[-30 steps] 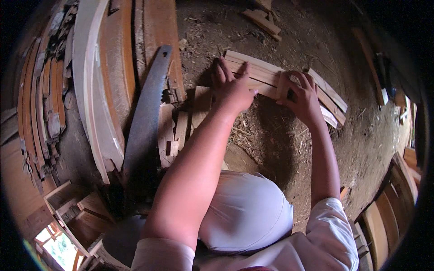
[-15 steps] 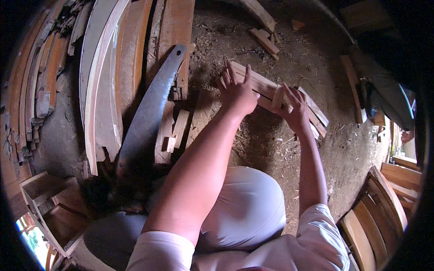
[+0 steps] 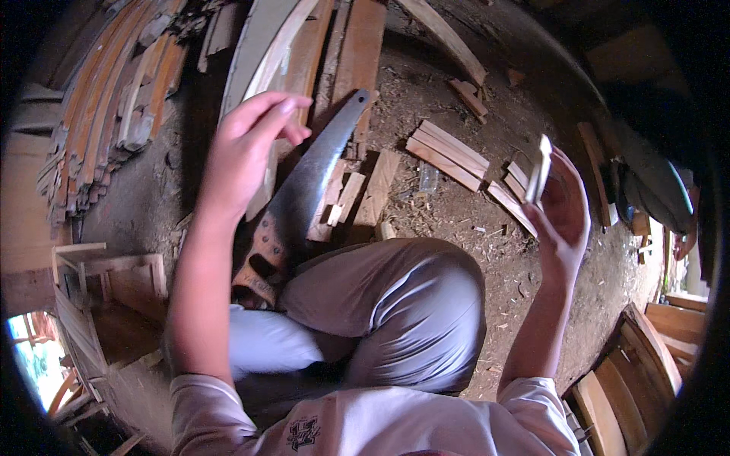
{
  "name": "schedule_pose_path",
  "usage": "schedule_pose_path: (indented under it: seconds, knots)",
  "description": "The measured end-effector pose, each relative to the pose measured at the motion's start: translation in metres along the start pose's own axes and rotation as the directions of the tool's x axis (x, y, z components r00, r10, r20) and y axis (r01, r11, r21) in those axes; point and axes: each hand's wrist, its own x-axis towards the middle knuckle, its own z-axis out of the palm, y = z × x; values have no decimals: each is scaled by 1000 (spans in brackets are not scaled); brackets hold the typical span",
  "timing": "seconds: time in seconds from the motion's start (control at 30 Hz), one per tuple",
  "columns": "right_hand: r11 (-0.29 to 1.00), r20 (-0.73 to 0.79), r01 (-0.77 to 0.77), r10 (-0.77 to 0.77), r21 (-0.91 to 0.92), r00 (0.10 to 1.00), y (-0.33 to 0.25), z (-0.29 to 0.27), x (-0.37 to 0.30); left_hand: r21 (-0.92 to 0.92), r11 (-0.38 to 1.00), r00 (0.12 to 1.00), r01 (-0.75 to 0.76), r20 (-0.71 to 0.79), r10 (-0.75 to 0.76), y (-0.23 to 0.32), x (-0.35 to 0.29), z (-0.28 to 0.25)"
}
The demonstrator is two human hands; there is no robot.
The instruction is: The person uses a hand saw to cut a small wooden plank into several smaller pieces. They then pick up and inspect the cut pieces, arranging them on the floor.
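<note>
My left hand (image 3: 251,148) is raised over the long boards, left of the handsaw's blade. Its fingers are bent and apart, with nothing seen in them. My right hand (image 3: 566,197) is closed on a small pale wood piece (image 3: 539,171), held up between thumb and fingers. A pair of short planks (image 3: 449,154) lies side by side on the dirt floor between my hands. More short wood strips (image 3: 511,205) lie partly behind the right hand. The handsaw (image 3: 308,182), with a wooden handle and a grey blade, lies beside my bent leg.
Long boards (image 3: 361,57) and a stack of timber strips (image 3: 99,137) fill the far left. Small offcuts (image 3: 348,194) lie near the saw teeth. A wooden frame box (image 3: 122,289) stands at left. Curved wooden slats (image 3: 620,380) are at lower right. Wood shavings litter the floor (image 3: 487,251).
Both hands have lifted off the short planks and moved apart, the left one toward the saw side. The right hand has raised the small wood piece. The view has shifted.
</note>
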Motion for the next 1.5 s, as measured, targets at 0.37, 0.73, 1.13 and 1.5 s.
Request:
schedule_pose_path:
  seconds: [0.37,0.73,1.13,1.5]
  knots:
    - [874,888,-468,110,127,447,-47,270,61,565,707,878,-425,66,475,-12,-88,-78]
    - [731,808,-682,389,22,443,-23,316,39,601,753,945,-268,12,327,-41,-99,-115]
    - [462,874,-801,104,381,475,-39,324,26,735,673,985,-87,-38,168,0,-107,-147]
    - [662,480,-729,589,175,650,12,304,39,321,896,797,306,-601,-56,-47,-118,-228]
